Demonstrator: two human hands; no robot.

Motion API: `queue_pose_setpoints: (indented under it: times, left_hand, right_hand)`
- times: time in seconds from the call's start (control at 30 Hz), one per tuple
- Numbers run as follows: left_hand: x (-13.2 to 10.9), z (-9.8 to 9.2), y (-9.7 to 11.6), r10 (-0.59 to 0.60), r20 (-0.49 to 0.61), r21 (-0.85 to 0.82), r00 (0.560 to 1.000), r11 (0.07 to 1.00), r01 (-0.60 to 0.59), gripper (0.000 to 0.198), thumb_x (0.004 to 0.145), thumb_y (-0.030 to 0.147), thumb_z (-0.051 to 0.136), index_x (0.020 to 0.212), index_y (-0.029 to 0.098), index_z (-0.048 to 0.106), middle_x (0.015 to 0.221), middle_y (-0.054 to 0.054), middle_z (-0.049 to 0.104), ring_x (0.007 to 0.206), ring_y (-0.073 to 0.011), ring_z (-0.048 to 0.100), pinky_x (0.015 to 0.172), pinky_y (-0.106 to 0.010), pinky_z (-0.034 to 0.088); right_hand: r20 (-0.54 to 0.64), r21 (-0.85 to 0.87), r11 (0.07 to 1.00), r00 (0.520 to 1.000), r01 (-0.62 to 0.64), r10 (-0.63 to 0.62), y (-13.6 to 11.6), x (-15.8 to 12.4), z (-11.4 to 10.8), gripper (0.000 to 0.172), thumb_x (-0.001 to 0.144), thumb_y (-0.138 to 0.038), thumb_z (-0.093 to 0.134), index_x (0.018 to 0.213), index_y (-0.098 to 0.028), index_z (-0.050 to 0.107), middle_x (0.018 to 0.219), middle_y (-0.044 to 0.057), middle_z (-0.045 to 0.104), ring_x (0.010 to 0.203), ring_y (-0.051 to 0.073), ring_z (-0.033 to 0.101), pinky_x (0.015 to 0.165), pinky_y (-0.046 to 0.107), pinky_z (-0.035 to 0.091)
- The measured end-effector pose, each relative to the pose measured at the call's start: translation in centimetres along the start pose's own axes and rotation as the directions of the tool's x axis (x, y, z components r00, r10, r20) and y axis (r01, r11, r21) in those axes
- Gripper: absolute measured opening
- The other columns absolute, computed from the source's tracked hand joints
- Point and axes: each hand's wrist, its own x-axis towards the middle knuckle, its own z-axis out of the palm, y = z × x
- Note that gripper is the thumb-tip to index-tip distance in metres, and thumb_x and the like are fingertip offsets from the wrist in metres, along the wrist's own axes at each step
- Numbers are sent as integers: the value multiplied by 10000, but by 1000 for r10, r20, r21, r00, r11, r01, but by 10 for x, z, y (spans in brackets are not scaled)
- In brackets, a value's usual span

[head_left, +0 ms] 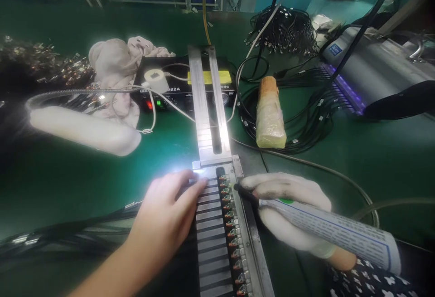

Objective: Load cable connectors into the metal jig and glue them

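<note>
A long metal fixture (210, 238) with a row of slots runs up from the bottom edge, and small connectors (234, 233) with greenish boards line its right part. At the fixture's upper left edge, my bare left hand (173, 202) has thumb and fingertips close together; what they grip, if anything, is hidden. My white-gloved right hand (292, 211) is wrapped round a large printed tube (333, 229). The tube's dark nozzle points left, its tip at the top connectors.
Behind the fixture stands a black control box (176, 99) with lit switches. A white lamp (84, 129) is at left, a wrapped block (271, 120) at right. Black cables (283, 31), a pinkish cloth (112, 61) and a silver machine (367, 65) lie farther back.
</note>
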Motion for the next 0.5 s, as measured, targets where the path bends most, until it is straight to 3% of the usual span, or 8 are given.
queue_pose_setpoints:
  times: [0.5]
  left_hand:
    - [-1,0,0,2,12,-10,1000,1000,-2,299,950,65,486,1227,133,577,1149,-138,568,960,-249,554,739,-370,430]
  right_hand:
    - [25,-9,1000,1000,13,-13,-2,-1,-2,237,732,-119,706,959,-185,695,990,105,776,838,244,766,736,344,657]
